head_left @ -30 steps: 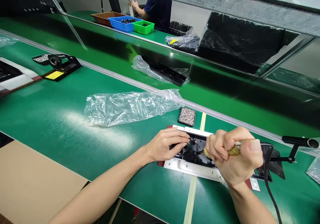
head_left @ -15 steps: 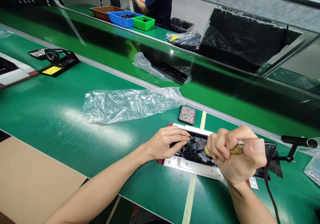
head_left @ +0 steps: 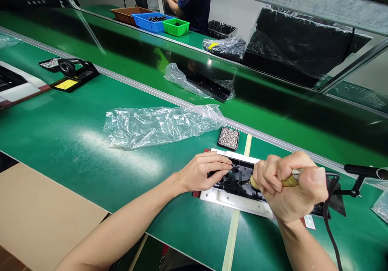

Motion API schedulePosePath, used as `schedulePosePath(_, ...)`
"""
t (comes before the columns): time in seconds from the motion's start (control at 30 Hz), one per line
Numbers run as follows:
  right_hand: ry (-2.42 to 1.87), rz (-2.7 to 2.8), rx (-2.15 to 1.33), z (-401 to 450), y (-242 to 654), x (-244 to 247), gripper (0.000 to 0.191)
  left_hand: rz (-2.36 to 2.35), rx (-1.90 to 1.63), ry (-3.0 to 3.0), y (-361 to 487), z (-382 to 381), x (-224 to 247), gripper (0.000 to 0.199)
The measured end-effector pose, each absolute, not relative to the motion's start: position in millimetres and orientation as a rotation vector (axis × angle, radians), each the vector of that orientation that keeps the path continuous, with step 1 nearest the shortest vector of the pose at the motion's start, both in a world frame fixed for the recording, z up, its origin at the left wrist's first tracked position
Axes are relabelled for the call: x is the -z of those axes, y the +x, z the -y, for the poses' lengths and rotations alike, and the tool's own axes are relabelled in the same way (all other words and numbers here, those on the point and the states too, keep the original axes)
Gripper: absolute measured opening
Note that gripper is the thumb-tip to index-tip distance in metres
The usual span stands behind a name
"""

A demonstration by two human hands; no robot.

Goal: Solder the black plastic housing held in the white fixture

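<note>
A long black plastic panel [head_left: 235, 187] lies in a white fixture [head_left: 239, 203] with dark red ends. My left hand [head_left: 203, 171] reaches over the fixture's left part, its fingertips at the panel and a gap between thumb and fingers. In my right hand [head_left: 291, 186] is a soldering iron [head_left: 290, 179] with a yellowish handle and a black cord, gripped in a fist with the thumb near its top end. The iron slants down to the panel, right of my left fingertips. Whether its tip touches the panel I cannot tell. Behind the fixture sits a small black tray [head_left: 228, 138] of tiny metal pieces.
A crumpled clear plastic bag [head_left: 163, 126] lies behind my left arm. Black iron stands are at left [head_left: 75, 75] and right [head_left: 360, 178]. Past the metal rail lies a bagged black part [head_left: 209, 86]. Blue [head_left: 148, 22] and green [head_left: 176, 28] bins stand farther back, near a co-worker [head_left: 195, 6].
The whole view has shifted slightly to the right. Both hands hold nearly the same position at the panel, with the iron still in my right hand.
</note>
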State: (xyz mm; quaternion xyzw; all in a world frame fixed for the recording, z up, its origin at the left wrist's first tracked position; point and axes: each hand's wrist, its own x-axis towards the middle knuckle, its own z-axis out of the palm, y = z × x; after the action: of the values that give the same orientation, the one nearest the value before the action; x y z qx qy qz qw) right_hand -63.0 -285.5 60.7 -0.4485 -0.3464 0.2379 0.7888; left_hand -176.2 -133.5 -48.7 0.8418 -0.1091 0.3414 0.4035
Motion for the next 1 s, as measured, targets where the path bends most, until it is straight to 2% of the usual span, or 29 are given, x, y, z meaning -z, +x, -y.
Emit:
schedulePosePath(0.17, -0.978, 0.757, -0.477, 284, -63, -63, 0.053, 0.284, -0.885, 2.127, -174, 133, 50, 0.018)
schedulePosePath(0.37, -1.050, 0.844, -0.489, 287, -58, -66, 0.065, 0.287, -0.916, 2.127, -173, 133, 54, 0.019)
schedulePosePath(0.57, -1.124, 0.788, -0.420, 289, -61, -70, 0.057, 0.306, -0.957, 2.125, -170, 133, 57, 0.021)
schedulePosePath(0.8, -1.225, 0.810, -0.354, 288, -64, -72, 0.063, 0.302, -0.966, 2.109, -169, 134, 57, 0.021)
schedulePosePath(1.0, -1.149, 0.774, -0.414, 289, -63, -71, 0.057, 0.283, -0.946, 2.113, -170, 135, 57, 0.022)
